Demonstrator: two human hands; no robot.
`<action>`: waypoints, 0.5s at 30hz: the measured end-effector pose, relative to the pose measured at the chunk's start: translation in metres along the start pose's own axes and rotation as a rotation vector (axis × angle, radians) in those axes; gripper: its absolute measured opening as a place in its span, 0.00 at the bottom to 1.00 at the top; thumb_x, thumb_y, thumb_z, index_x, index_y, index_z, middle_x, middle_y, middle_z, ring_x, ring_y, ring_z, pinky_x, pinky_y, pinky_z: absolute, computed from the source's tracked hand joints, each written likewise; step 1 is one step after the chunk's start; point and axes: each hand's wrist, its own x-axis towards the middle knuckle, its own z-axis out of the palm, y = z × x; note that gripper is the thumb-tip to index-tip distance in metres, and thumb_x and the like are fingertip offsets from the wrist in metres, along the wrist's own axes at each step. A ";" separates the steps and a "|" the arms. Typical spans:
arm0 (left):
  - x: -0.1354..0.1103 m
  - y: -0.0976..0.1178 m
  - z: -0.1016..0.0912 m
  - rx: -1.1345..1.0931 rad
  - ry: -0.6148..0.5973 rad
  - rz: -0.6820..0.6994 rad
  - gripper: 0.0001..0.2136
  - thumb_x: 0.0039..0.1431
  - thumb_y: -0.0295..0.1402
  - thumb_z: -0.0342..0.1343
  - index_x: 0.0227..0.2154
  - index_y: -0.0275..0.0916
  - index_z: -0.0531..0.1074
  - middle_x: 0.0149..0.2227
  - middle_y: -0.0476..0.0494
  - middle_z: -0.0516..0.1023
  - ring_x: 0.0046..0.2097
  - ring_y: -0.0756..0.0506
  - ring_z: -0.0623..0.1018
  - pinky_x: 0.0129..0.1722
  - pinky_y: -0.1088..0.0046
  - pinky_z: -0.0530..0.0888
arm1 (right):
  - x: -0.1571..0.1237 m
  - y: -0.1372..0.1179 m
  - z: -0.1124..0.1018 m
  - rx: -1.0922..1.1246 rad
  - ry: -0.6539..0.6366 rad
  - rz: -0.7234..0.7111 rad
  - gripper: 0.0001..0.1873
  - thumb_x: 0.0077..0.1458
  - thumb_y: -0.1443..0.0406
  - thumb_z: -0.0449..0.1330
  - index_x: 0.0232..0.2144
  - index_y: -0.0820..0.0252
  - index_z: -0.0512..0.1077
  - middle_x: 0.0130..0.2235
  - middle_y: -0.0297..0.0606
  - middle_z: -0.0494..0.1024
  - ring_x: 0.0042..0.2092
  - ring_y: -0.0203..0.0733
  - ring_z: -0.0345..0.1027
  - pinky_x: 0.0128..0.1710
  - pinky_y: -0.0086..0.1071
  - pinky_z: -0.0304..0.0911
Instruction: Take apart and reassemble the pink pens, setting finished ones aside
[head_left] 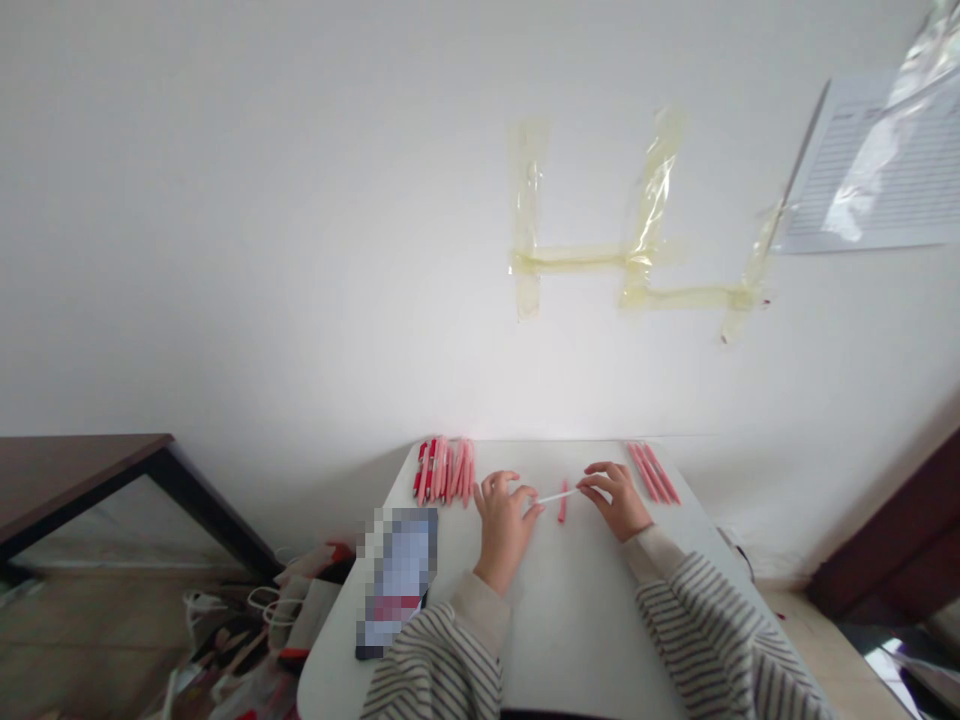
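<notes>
A thin white rod, by its look a pen refill [556,496], is held level above the table between my hands. My left hand [505,515] pinches its left end between thumb and forefinger, with the other fingers loosely curled. At the right end, the fingertips of my right hand [613,498] are closed on it. Under the refill, a pink pen barrel [562,510] lies on the white table [570,620], pointing away from me. Three pink pens [653,473] lie side by side beyond my right hand. Several pink and red pens [443,472] are grouped to the left of my left hand.
A phone [401,570], its screen blurred out, lies by the table's left edge. The white wall [300,250] rises behind the table. On the left are a dark brown table [82,470] and a heap of bags [300,610] on the floor.
</notes>
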 end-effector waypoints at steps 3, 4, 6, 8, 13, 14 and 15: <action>-0.001 0.000 0.001 -0.023 -0.001 0.008 0.05 0.54 0.36 0.68 0.35 0.52 0.82 0.52 0.46 0.72 0.58 0.39 0.66 0.62 0.49 0.59 | 0.000 -0.002 0.000 0.009 -0.022 0.007 0.14 0.65 0.55 0.57 0.35 0.49 0.82 0.44 0.43 0.79 0.49 0.50 0.69 0.52 0.50 0.69; -0.001 0.001 0.000 -0.026 -0.001 0.010 0.04 0.55 0.35 0.68 0.34 0.51 0.82 0.52 0.46 0.72 0.58 0.39 0.66 0.62 0.49 0.59 | 0.000 -0.003 0.000 0.012 -0.028 0.006 0.14 0.65 0.55 0.57 0.35 0.49 0.82 0.44 0.43 0.79 0.49 0.50 0.69 0.52 0.50 0.69; -0.001 0.001 0.000 -0.028 -0.002 0.014 0.04 0.55 0.34 0.67 0.33 0.50 0.82 0.51 0.46 0.72 0.58 0.39 0.65 0.62 0.47 0.59 | 0.000 -0.003 0.000 0.016 -0.034 0.002 0.14 0.65 0.55 0.58 0.35 0.49 0.82 0.44 0.43 0.79 0.49 0.50 0.69 0.52 0.50 0.69; -0.001 0.001 0.000 -0.028 -0.001 0.012 0.04 0.55 0.33 0.67 0.33 0.50 0.82 0.51 0.45 0.72 0.58 0.39 0.65 0.62 0.46 0.59 | 0.000 -0.003 0.000 0.016 -0.036 0.003 0.14 0.65 0.55 0.58 0.35 0.49 0.82 0.43 0.44 0.79 0.49 0.50 0.69 0.52 0.50 0.69; 0.000 0.002 0.000 -0.038 0.012 -0.003 0.03 0.55 0.33 0.67 0.33 0.50 0.82 0.51 0.45 0.73 0.57 0.39 0.66 0.62 0.48 0.60 | -0.001 -0.001 0.001 0.022 -0.057 0.014 0.14 0.65 0.55 0.57 0.36 0.49 0.82 0.44 0.44 0.79 0.49 0.51 0.69 0.52 0.50 0.68; 0.000 0.002 0.000 -0.041 0.018 -0.005 0.03 0.55 0.33 0.67 0.33 0.49 0.82 0.51 0.45 0.73 0.57 0.39 0.66 0.62 0.48 0.60 | -0.001 0.000 0.002 0.025 -0.065 0.013 0.14 0.65 0.55 0.57 0.37 0.49 0.82 0.44 0.44 0.79 0.49 0.51 0.69 0.53 0.50 0.68; 0.000 0.001 -0.001 -0.046 0.027 -0.007 0.03 0.56 0.33 0.66 0.33 0.49 0.82 0.51 0.45 0.73 0.57 0.39 0.67 0.62 0.49 0.61 | -0.002 0.001 0.002 0.027 -0.073 0.011 0.14 0.65 0.55 0.57 0.38 0.48 0.82 0.44 0.43 0.79 0.50 0.51 0.69 0.53 0.50 0.68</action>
